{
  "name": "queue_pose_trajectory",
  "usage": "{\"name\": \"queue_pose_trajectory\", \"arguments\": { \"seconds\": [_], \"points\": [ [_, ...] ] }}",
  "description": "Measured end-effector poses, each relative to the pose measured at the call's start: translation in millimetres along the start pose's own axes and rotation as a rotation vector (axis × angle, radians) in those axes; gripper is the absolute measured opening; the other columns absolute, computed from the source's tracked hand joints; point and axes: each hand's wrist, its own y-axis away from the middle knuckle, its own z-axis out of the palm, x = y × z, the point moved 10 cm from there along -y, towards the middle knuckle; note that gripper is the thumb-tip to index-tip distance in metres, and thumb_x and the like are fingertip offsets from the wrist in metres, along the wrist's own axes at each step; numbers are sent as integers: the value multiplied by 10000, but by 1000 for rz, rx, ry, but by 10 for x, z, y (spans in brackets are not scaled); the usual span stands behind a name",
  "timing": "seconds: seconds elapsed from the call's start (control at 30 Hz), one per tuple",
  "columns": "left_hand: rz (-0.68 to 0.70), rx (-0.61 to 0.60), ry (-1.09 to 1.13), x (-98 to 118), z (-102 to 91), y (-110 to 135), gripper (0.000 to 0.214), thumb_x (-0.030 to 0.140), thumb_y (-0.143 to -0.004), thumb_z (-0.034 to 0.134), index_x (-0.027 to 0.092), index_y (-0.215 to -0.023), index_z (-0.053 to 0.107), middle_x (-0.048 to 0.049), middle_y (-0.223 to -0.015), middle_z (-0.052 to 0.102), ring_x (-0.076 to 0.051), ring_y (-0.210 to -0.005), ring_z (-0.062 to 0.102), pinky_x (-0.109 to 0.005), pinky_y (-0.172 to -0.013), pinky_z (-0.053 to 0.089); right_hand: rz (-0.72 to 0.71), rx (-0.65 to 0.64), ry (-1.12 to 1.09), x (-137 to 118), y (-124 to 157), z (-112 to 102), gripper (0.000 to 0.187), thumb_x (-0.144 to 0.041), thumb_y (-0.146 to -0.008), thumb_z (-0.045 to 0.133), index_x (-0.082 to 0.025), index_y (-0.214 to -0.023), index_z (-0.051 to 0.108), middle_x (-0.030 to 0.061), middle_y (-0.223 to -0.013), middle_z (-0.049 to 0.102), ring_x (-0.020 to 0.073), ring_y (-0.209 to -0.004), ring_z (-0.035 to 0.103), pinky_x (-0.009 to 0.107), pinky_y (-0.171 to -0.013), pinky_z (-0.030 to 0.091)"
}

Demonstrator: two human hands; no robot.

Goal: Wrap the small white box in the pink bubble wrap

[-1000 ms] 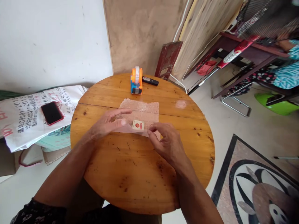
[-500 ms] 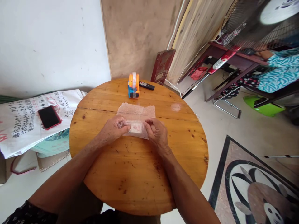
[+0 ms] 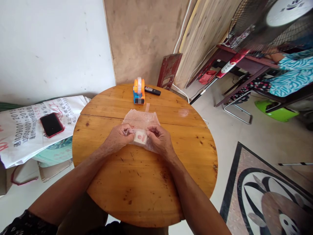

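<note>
A sheet of bubble wrap [image 3: 141, 119] lies on the round wooden table [image 3: 137, 189], its near part folded over a small white box with a red mark [image 3: 140, 137]. My left hand [image 3: 121, 133] pinches the wrap at the box's left side, thumb toward the box. At the right side, my right hand [image 3: 160, 138] has its fingers bent and closed on the wrap beside the box. The box shows through the clear layer between both hands.
Behind the wrap stand an orange and blue tape dispenser [image 3: 139, 91] and a black remote-like device [image 3: 153, 91]. A strip of tape [image 3: 147, 107] sticks up near the wrap. Left is a phone [image 3: 52, 124] on a white sack [image 3: 22, 130]; right, a fan [image 3: 266, 23] and a seated person.
My right hand has moved slightly left, closer to the box. The wrap's far edge has shifted and narrowed, and the tape strip now shows beyond it.
</note>
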Motion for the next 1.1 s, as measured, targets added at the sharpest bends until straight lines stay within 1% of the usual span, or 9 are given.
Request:
{"name": "queue_pose_trajectory", "arguments": {
  "seconds": [0.13, 0.27, 0.47, 0.6, 0.7, 0.83, 0.93, 1.0, 1.1],
  "points": [
    [-47, -67, 69, -14, 46, 9, 219, 343, -649, 640, 178, -787, 598, -17, -797, 656, -144, -647, 572, -246, -568, 440, 39, -70, 13, -18, 42, 60, 153, -325, -765, 587, -188, -822, 624, 15, -719, 644, 143, -634, 576, 253, -605, 459],
    [-45, -36, 43, 39, 7, 17, 334, 326, -645, 688, 172, -936, 629, 12, -749, 630, -130, -627, 558, -233, -564, 432, 36, -107, 61, -51, 49, 68, 148, -310, -779, 560, -185, -822, 628, 2, -711, 628, 135, -634, 554, 247, -607, 436],
    [-66, -9, 113, -41, 14, 10, 299, 355, -669, 683, 162, -888, 618, 17, -713, 607, -115, -601, 534, -218, -544, 404, 89, -106, 72, 35, 31, -4, 158, -328, -764, 584, -182, -800, 629, -16, -659, 587, 125, -590, 514, 236, -559, 403],
    [-39, -4, 103, -33, 14, 4, 274, 355, -679, 677, 162, -867, 623, 12, -722, 615, -117, -617, 537, -221, -560, 413, 56, -83, 144, 58, 22, -37, 165, -342, -784, 593, -184, -802, 639, -14, -653, 587, 130, -600, 523, 239, -567, 413],
    [-41, 8, 93, -20, 4, 6, 265, 361, -677, 675, 166, -849, 626, 18, -701, 613, -118, -605, 538, -226, -563, 417, -35, -40, 267, -14, 29, -63, 160, -322, -803, 591, -187, -863, 653, 1, -689, 606, 146, -639, 552, 260, -614, 448],
    [-41, 20, 85, -9, 2, 9, 237, 361, -688, 667, 172, -826, 627, 23, -671, 610, -115, -579, 532, -228, -551, 419, -310, 15, 401, -368, 114, -64, 210, -212, -857, 502, -199, -1014, 641, 68, -907, 662, 186, -812, 603, 324, -760, 489],
    [-42, 21, 121, -5, 8, 9, 250, 369, -680, 674, 172, -822, 615, 17, -687, 622, -119, -595, 547, -235, -567, 438, -508, -58, 498, -647, 232, 51, 240, -181, -893, 452, -210, -1044, 636, 89, -986, 668, 226, -955, 588, 396, -883, 456],
    [-42, 26, 135, 1, 4, 10, 254, 371, -678, 675, 172, -821, 607, 14, -702, 628, -119, -607, 553, -241, -583, 445, -580, -129, 569, -749, 297, 149, 220, -213, -903, 479, -205, -1048, 645, 93, -1020, 671, 241, -1007, 566, 418, -927, 420],
    [-42, 38, 128, 3, -4, 14, 252, 365, -684, 677, 173, -831, 607, 11, -722, 638, -117, -615, 555, -246, -599, 450, -634, -237, 649, -780, 361, 297, 224, -275, -916, 517, -192, -1074, 653, 98, -1083, 677, 246, -1054, 553, 416, -945, 385]
  ]
}}
